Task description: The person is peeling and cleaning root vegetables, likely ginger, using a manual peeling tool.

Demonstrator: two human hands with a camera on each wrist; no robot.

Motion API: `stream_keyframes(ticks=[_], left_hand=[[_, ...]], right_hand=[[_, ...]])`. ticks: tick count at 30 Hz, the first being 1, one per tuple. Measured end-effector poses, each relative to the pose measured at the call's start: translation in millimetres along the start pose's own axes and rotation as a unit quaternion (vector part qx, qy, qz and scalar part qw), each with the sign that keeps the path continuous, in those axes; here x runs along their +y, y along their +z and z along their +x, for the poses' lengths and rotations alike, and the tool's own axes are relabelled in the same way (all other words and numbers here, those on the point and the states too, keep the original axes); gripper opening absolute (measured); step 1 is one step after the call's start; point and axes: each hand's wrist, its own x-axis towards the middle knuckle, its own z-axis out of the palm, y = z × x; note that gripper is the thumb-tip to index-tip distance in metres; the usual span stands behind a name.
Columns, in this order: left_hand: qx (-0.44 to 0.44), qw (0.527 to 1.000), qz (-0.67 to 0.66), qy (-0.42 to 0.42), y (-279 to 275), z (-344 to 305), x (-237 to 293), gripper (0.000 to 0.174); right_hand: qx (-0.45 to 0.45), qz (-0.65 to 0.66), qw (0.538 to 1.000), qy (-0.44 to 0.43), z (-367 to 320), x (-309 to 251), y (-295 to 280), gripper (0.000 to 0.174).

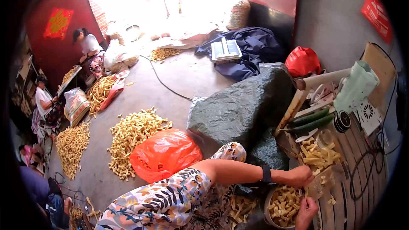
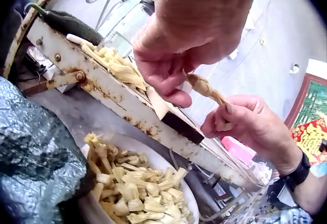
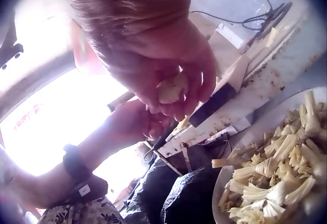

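Both hands meet over the edge of a slatted bench [image 1: 362, 174], close beside a bowl [image 1: 266, 208] heaped with knotted, pale-yellow strips [image 1: 284, 204] that look like tofu skin. My left hand [image 1: 299, 176], with a dark wristband, pinches one end of a knotted strip [image 2: 202, 86]. Below it in the head view, my right hand [image 1: 307, 211] grips the strip's other end. From the right wrist, a pale part of the strip [image 3: 172, 89] shows among the curled fingers. Untied strips [image 1: 320, 156] lie on the bench just beyond the hands.
Cucumbers [image 1: 311, 121], a black round lid [image 1: 342, 121] and a coiled cable [image 1: 362, 183] lie on the bench. A dark green tarp-covered heap [image 1: 243, 106] stands left of it. An orange plastic bag [image 1: 166, 155] and knot piles [image 1: 134, 138] cover the floor. People [image 1: 87, 47] sit at the far left.
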Motion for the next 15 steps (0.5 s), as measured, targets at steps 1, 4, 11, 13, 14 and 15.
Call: stream_keyframes(ticks=[1, 4, 11, 13, 14, 15], left_hand=[[-0.031, 0.999, 0.022, 0.003, -5, -2, -3, 0.032], [-0.139, 0.984, -0.066, -0.091, -33, 1, 4, 0.034], [-0.127, 0.769, -0.495, -0.385, -71, 6, 23, 0.046], [-0.178, 0.767, -0.497, -0.366, -69, -2, 40, 0.043], [-0.203, 0.765, -0.498, -0.355, -65, -5, 44, 0.042], [-0.191, 0.728, -0.552, -0.359, -61, -8, 46, 0.036]], right_hand=[[-0.019, -0.041, 0.999, -0.020, -3, -4, -7, 0.011], [-0.027, -0.055, 0.996, -0.065, -6, -7, -10, 0.017], [0.012, -0.003, 0.999, 0.052, -5, -38, -19, 0.021], [-0.028, -0.049, 0.996, 0.063, -3, -40, -19, 0.023], [-0.048, -0.072, 0.994, 0.068, -2, -40, -20, 0.024], [-0.058, -0.065, 0.994, 0.061, -1, -39, -19, 0.025]])
